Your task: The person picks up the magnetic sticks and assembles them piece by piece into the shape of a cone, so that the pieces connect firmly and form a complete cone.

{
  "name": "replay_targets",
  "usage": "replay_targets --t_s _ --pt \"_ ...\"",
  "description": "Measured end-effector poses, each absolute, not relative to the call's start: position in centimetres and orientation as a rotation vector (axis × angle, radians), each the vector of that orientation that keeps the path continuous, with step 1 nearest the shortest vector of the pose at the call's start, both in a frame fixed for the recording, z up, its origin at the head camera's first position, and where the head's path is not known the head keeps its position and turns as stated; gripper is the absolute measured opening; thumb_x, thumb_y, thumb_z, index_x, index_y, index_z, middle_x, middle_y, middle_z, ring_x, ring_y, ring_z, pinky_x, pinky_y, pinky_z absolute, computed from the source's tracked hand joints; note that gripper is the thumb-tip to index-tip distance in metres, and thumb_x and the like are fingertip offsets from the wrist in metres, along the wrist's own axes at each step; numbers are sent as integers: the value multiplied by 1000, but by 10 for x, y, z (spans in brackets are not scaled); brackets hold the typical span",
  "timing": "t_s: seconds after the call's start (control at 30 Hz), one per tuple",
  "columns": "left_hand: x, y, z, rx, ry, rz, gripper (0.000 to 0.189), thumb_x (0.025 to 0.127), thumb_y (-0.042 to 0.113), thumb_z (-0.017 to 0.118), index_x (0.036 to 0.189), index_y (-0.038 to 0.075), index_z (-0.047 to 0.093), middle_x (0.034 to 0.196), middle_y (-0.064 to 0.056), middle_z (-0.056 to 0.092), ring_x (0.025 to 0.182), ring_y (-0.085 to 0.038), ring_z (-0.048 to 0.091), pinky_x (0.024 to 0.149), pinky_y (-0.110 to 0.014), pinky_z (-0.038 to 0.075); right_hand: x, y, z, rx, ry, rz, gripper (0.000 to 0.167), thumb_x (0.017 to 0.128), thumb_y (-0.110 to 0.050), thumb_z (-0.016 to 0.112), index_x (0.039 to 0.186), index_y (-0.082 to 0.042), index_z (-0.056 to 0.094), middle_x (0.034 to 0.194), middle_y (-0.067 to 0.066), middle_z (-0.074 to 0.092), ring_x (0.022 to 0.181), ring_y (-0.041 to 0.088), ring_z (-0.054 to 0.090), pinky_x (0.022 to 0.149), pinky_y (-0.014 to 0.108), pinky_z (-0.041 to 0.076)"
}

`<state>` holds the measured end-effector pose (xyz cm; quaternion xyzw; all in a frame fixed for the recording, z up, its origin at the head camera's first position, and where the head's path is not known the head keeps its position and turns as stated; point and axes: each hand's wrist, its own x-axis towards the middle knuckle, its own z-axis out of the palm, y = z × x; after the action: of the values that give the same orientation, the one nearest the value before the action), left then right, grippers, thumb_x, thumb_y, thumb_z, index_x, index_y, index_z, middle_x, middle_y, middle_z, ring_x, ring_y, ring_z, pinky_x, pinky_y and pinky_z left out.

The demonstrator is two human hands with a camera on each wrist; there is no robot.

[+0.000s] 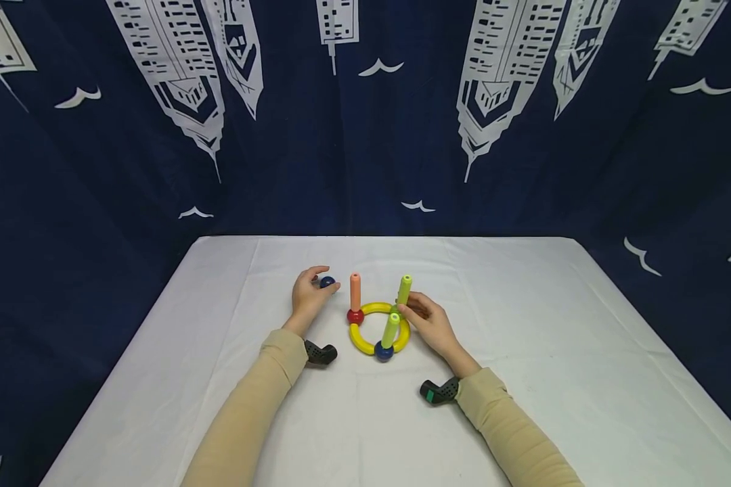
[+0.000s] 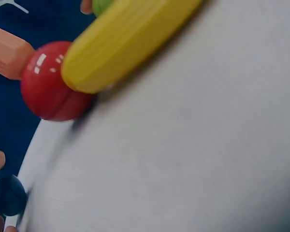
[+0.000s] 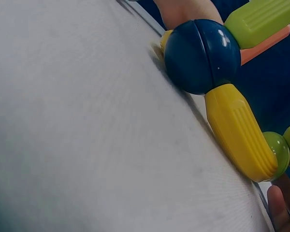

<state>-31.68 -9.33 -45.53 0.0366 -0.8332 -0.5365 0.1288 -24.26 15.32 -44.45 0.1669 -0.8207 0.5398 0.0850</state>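
My left hand (image 1: 307, 297) curves its thumb and fingers around a dark blue ball (image 1: 327, 281) beyond the ring's left side. In the left wrist view, fingertips sit on two sides of that blue ball (image 2: 8, 195). A ring of yellow curved pieces (image 1: 361, 341) lies on the table, joined by a red ball (image 1: 355, 316), another blue ball (image 1: 384, 351) and a green ball (image 3: 279, 154). An orange rod (image 1: 356, 291) stands on the red ball, a light green rod (image 1: 391, 330) on the near blue one. My right hand (image 1: 429, 322) holds the other green rod (image 1: 405, 288) low, by the green ball.
A white cloth covers the table (image 1: 524, 325). Behind it hangs a dark blue curtain (image 1: 353, 149) with white building prints. Black devices (image 1: 321, 353) are worn at both wrists, close over the cloth.
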Motion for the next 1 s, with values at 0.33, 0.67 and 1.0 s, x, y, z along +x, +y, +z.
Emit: replay_targets --t_s 0.33,0.67,1.0 --pt "-317 -97 -453 49 -2424 -1453 30 83 14 71 111 7 65 108 -12 60 95 -25 56 83 -36 46 -244 151 -446 468 -2458 1625 32 93 -12 59 121 4 57 113 21 63 107 33 58 92 42 46" --pt "-311 -67 -378 -247 -2213 -1613 35 84 20 71 116 6 62 115 -8 62 101 -21 57 86 -32 47 -243 151 -443 466 -2460 1609 31 93 -11 59 121 3 58 113 20 63 106 32 59 91 41 47" --pt "-288 -28 -338 -620 -2189 -1752 35 84 15 71 117 5 62 116 -9 61 102 -18 59 85 -27 48 -244 152 -445 454 -2463 1617 32 93 -13 59 121 3 58 112 21 63 106 33 59 91 42 47"
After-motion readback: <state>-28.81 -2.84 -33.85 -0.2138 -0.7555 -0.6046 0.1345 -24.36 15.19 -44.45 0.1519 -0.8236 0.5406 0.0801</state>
